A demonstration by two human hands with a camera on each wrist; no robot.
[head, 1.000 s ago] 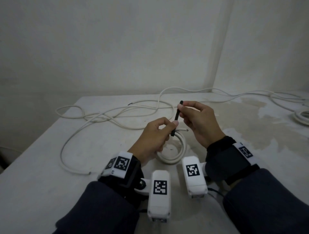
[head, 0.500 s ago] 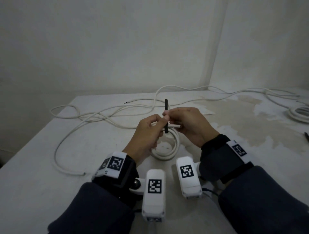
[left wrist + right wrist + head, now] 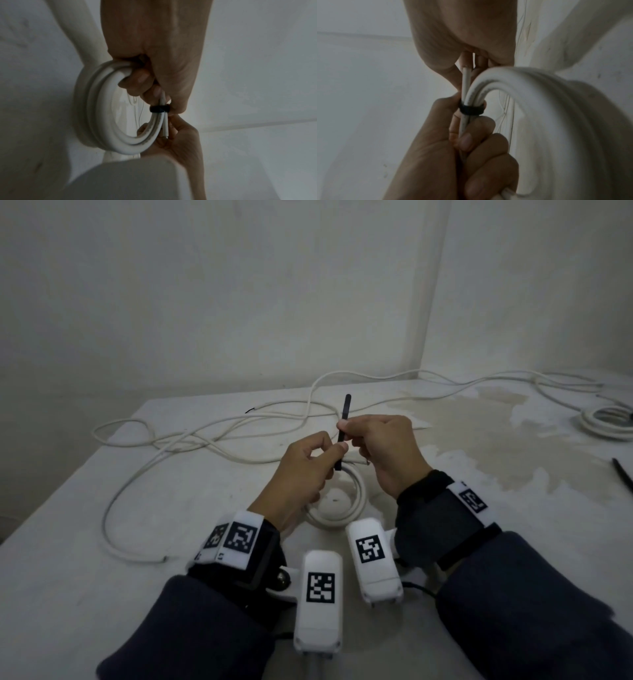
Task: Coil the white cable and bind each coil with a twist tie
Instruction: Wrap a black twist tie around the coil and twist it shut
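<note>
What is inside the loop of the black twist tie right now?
The black twist tie wraps the white coil strands and the cable's loose end. The tie's crossing, behind the fingers, is hidden.

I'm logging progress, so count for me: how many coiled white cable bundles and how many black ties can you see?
White cable coils: 2, the held coil and the second coil at far right.
Black ties: 2, the wrapped tie round the held coil and the spare tie lying at far right.
Total: 4 (loose cable not counted).
</note>
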